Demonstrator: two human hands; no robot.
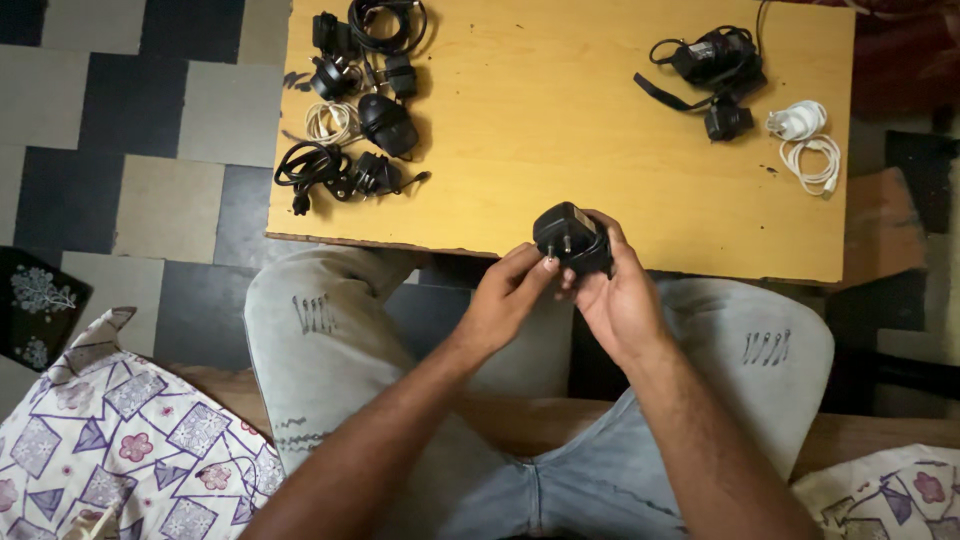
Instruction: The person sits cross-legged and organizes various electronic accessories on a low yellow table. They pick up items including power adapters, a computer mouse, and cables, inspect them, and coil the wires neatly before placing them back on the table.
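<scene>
Both hands are gripping one boxy black plastic charger [570,238] — right hand [622,295] cradling it, left hand [503,297] fingertips pinching its pronged face — above the wooden table [560,130].

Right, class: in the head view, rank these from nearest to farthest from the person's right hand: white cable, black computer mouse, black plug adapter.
1. Black plug adapter: held in the right hand, at the table's near edge.
2. White cable: coiled at the table's far right.
3. Black computer mouse: in the pile at the far left.

counter [560,130]: yellow wooden top | far left of the grip: heap of black chargers [355,100], coiled white cable [333,122] | far right: black adapter bundle [712,70], white charger [808,140]
</scene>
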